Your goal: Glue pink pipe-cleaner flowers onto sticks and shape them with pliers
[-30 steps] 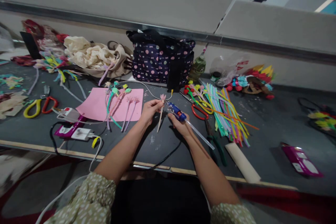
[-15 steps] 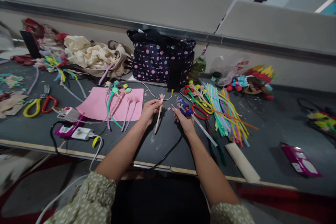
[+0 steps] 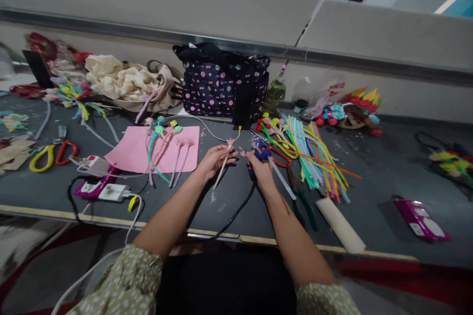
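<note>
My left hand (image 3: 214, 161) pinches a small handmade flower (image 3: 222, 167) with pink petals and a pale stem slanting down toward me. Its other fingers reach out behind the stem. My right hand (image 3: 261, 167) is closed around a blue hot glue gun (image 3: 261, 150), whose handle is mostly hidden under the palm. From the gun's rear sticks out a clear glue stick (image 3: 283, 178), and a black cord trails from below. A little pink petal piece (image 3: 242, 151) shows at the right fingertips; whether it is pinched or lying there I cannot tell.
Pink paper (image 3: 129, 150) bearing finished flowers lies left. Colourful pipe cleaners (image 3: 318, 157), red-handled scissors (image 3: 283, 155), green-handled pliers (image 3: 308, 209) and a pale roll (image 3: 340, 225) lie right. A dotted bag (image 3: 210, 86) stands behind; a purple power strip (image 3: 90, 186) lies left.
My left fingers have spread out more, and the flower stem tilts further. The glue gun has turned slightly with my right hand. The whole view has shifted a little.
</note>
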Action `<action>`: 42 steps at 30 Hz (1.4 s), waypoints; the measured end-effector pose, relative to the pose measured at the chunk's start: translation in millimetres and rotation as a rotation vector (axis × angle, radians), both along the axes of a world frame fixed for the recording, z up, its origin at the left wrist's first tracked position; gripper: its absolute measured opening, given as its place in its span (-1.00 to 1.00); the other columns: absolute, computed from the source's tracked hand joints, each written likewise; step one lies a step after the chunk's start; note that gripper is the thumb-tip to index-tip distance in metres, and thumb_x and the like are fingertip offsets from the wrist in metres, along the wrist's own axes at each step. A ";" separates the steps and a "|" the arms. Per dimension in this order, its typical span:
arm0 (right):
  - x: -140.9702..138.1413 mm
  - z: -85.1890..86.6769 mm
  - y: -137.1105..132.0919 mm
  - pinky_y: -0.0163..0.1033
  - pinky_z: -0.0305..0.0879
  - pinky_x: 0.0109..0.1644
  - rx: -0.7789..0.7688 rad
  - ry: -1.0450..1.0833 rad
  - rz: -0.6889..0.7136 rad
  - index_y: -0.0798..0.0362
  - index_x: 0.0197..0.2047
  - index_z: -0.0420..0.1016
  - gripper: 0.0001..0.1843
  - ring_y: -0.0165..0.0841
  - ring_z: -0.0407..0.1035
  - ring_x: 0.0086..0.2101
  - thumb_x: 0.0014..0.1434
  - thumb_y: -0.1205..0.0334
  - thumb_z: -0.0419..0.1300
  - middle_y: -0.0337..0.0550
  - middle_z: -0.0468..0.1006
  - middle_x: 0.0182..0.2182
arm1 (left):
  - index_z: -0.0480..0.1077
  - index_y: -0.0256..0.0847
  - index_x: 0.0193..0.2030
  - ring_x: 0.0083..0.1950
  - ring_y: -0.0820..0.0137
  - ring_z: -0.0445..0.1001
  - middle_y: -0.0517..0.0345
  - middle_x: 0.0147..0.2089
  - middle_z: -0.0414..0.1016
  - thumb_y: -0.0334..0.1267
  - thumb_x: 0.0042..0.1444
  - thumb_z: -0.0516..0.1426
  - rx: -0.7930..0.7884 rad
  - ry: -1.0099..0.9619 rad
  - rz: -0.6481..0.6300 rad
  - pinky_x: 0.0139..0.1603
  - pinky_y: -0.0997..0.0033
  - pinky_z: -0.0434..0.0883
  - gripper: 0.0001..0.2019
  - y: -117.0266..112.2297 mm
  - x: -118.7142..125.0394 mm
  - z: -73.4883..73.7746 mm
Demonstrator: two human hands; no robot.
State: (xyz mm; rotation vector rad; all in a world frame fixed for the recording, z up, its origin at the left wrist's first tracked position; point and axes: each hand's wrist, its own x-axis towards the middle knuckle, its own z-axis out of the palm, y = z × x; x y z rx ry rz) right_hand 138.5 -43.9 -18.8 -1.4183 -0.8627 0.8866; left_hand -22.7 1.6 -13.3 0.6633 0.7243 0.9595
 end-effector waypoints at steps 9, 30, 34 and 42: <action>-0.2 0.2 0.1 -0.34 0.22 -0.58 -0.009 -0.010 0.008 0.05 -0.40 0.45 -0.64 -0.42 0.27 -0.63 -0.11 -0.07 0.31 -0.34 0.38 -0.65 | 0.44 -0.36 -0.37 -0.01 0.15 0.57 -0.16 -0.10 0.58 -0.40 0.01 0.27 0.001 0.035 -0.045 -0.08 0.16 0.53 -0.91 -1.9 0.6 -0.4; 0.1 1.8 0.5 -0.31 0.27 -0.53 0.082 -0.017 -0.004 0.07 -0.42 0.45 -0.65 -0.39 0.32 -0.55 -0.13 -0.04 0.35 -0.25 0.49 -0.54 | 0.44 -0.35 -0.30 -0.01 0.15 0.58 -0.18 -0.06 0.58 -0.35 0.03 0.28 0.092 0.015 -0.188 -0.13 0.31 0.56 -0.86 -8.1 -3.9 11.7; 1.0 1.7 1.2 -0.31 0.27 -0.51 0.103 0.010 -0.042 0.06 -0.40 0.45 -0.66 -0.42 0.30 -0.56 -0.11 -0.03 0.34 -0.24 0.50 -0.50 | 0.44 -0.35 -0.33 -0.17 0.24 0.62 -0.13 -0.12 0.59 -0.37 0.01 0.28 0.060 0.094 -0.137 -0.37 0.44 0.57 -0.88 -6.8 -4.1 12.0; 0.4 2.8 0.5 -0.33 0.24 -0.54 0.094 0.038 -0.014 0.06 -0.42 0.46 -0.67 -0.43 0.28 -0.58 -0.13 -0.01 0.36 -0.29 0.44 -0.56 | 0.42 -0.36 -0.36 -0.12 0.20 0.62 -0.18 -0.05 0.57 -0.40 0.00 0.28 0.033 0.054 -0.148 -0.31 0.41 0.58 -0.88 -7.7 -3.4 13.6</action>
